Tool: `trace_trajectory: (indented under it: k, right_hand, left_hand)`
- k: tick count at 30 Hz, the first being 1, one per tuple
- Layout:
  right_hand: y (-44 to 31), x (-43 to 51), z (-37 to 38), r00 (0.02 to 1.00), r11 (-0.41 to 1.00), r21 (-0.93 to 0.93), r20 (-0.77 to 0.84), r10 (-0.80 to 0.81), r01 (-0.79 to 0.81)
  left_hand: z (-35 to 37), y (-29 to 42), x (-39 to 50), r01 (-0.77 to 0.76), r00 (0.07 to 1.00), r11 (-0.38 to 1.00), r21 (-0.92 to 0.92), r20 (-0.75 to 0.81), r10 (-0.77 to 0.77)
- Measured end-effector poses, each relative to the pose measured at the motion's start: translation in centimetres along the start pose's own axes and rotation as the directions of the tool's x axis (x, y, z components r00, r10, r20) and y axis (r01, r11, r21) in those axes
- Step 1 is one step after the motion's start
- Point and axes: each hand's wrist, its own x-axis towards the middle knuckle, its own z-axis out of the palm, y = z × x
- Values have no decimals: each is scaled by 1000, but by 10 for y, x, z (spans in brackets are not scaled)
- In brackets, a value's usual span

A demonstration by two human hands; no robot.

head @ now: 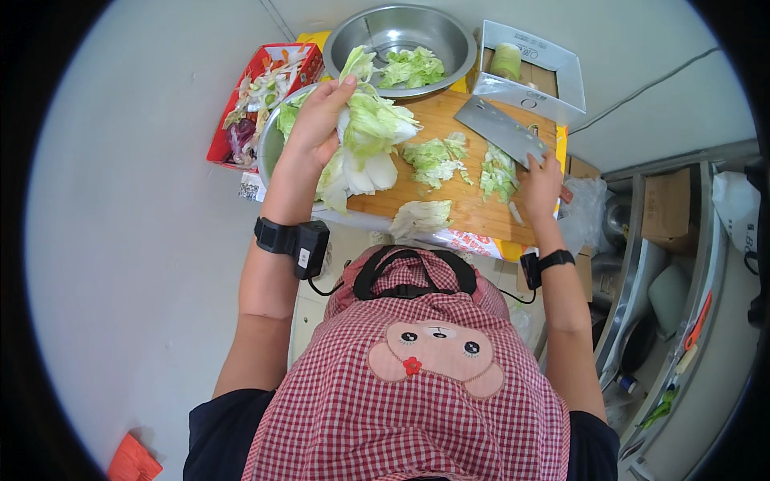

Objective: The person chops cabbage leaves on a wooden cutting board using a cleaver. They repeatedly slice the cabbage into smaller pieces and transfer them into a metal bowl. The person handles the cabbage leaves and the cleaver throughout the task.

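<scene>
My left hand (322, 114) holds a bunch of pale green leaves of leafy cabbage or lettuce (374, 117), raised over the left part of the wooden cutting board (475, 219). At the board's right side my right hand (541, 180) is closed on a cleaver (499, 132), its wide blade lying slanted across the board. Cut leaves (434, 159) lie in the middle, and more chopped pieces (498, 174) rest just below the blade. A single leaf (422, 217) lies at the board's near edge. White-based leaves (364, 173) are under my left hand, over a metal bowl (271, 141).
Beyond the board stands a large steel basin (399, 17) with torn leaves (412, 67). A red box (218, 141) of vegetable scraps is at the left. A white carton (568, 81) with a green vegetable piece (506, 61) stands back right. Shelves (692, 240) are at the right.
</scene>
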Motion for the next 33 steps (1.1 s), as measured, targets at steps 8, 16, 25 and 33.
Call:
trace_trajectory:
  k: [8,16,25,33]
  right_hand:
    - [-129,-17,13,667,720,615,392,-633,321]
    - [-120,43,-15,785,811,555,413,-462,186]
    - [-164,119,-64,969,481,877,125,-211,-9]
    - [-171,125,-57,978,655,751,188,-90,-84]
  left_hand:
    - [5,-7,-1,2,999,998,-64,-48,-5]
    - [7,-10,1,31,999,997,-72,14,-30]
    - [38,-16,11,-24,997,996,82,81,18]
    - [57,-31,8,-122,992,927,354,75,102]
